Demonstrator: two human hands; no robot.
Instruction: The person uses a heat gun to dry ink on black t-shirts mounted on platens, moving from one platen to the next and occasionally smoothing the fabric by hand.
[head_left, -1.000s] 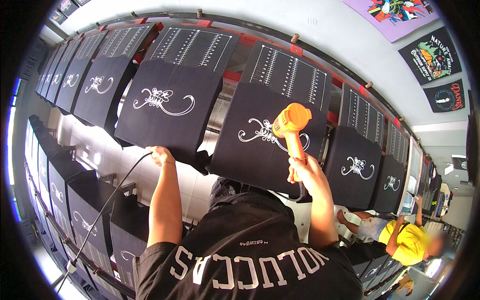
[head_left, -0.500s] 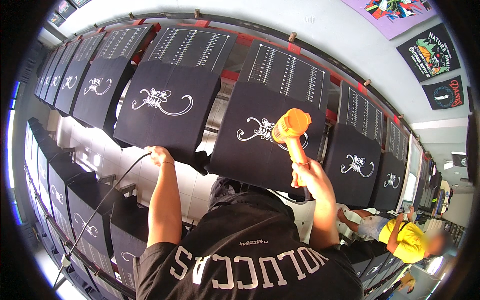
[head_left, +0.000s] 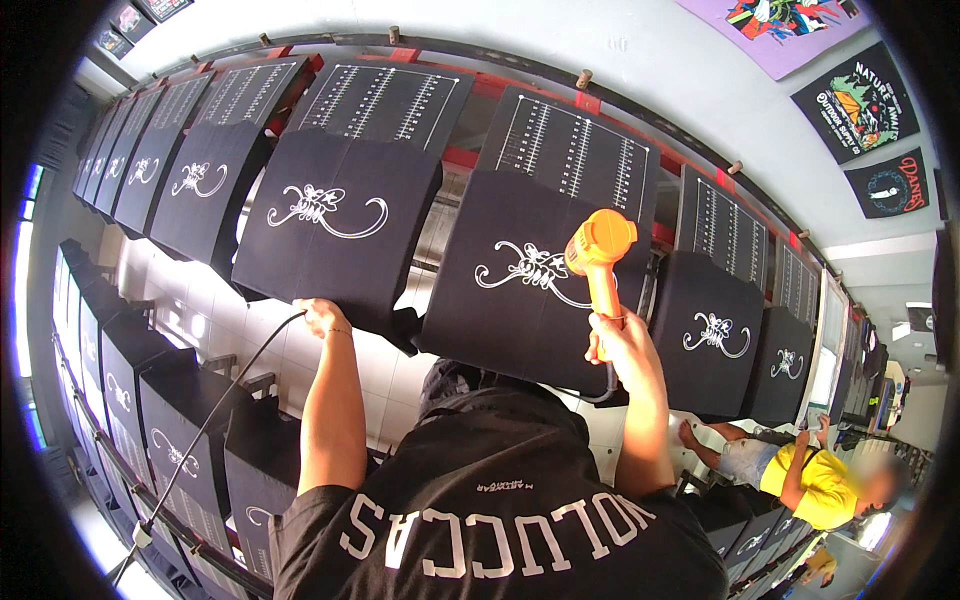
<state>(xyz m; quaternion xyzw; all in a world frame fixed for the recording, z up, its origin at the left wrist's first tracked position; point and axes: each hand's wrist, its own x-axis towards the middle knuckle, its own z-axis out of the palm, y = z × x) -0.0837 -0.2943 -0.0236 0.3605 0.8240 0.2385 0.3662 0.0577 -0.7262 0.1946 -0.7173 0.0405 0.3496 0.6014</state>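
Observation:
An orange heat gun (head_left: 604,238) is upright in my right hand (head_left: 628,352), whose fingers wrap its handle. Its head hangs over the right part of a black T-shirt (head_left: 480,325) stretched on a board. Beneath it, a white curled line print (head_left: 530,268) shows, with its right end partly hidden by the gun. My left hand (head_left: 322,318) pinches a black cord (head_left: 243,372) by the front edge of the neighbouring black T-shirt (head_left: 330,265), which bears the same print. From that hand the cord runs down to the lower left.
Boards with printed scales (head_left: 390,100) and black shirts line a long rack with a dark rail (head_left: 480,57). A second row of covered boards (head_left: 180,410) stands at the left. Far right, a person in a yellow shirt (head_left: 815,485) stands beside the rack. Posters (head_left: 855,105) hang on the wall.
The heat gun has shifted right and slightly up in my right hand, uncovering more of the print. My left hand keeps its hold on the cord near the same spot.

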